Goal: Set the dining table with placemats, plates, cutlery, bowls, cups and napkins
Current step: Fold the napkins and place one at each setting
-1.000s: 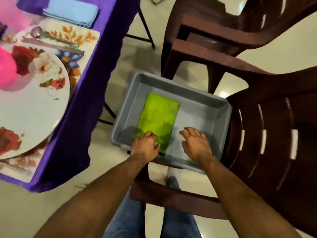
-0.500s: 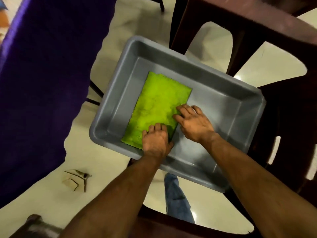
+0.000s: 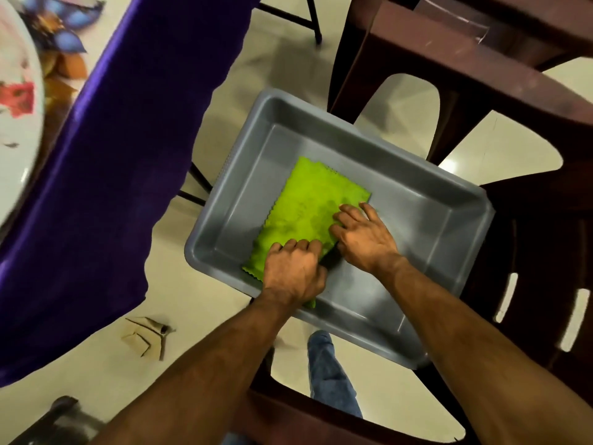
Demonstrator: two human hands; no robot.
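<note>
Left hand curled over near corner of green napkin, gripping it. Right hand just beside, fingers spread flat on napkin's right edge. Napkin flat inside grey tub on brown chair. Beyond, purple tablecloth, floral plate.

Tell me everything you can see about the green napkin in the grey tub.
The green napkin is a bright lime, rectangular cloth with zigzag-cut edges, looking soft. It lies flat on the floor of the grey tub, toward its left side, set at a slant. The left hand curls over its near end, seemingly gripping it; the right hand rests its fingers on the right edge.
</note>
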